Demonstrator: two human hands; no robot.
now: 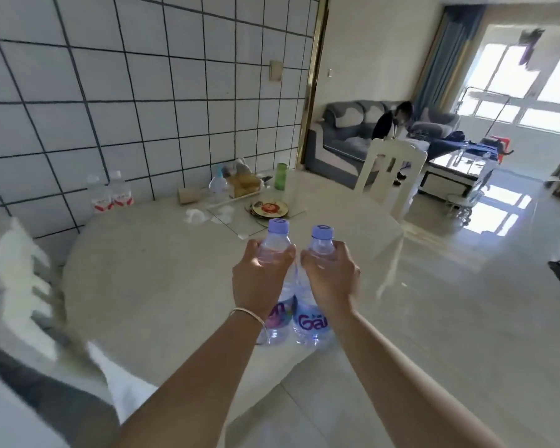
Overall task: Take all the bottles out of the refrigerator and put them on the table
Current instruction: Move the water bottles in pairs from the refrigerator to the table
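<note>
The left hand (260,279) is closed around the neck of one bottle (280,321), and the right hand (332,275) grips a second bottle (311,323). Both stand upright, touching, near the front edge of the table (149,286). The hands hide the bottles' middles; the labels are only partly readable. Two more bottles (112,195) stand blurred at the far left edge by the tiled wall (110,92). A chair (390,173) stands at the far right corner.

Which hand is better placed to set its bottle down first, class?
Neither, clearly. The left hand and right hand each grip a purple-capped water bottle, left bottle and right bottle, side by side over the table near its edge; both could release together.
</note>
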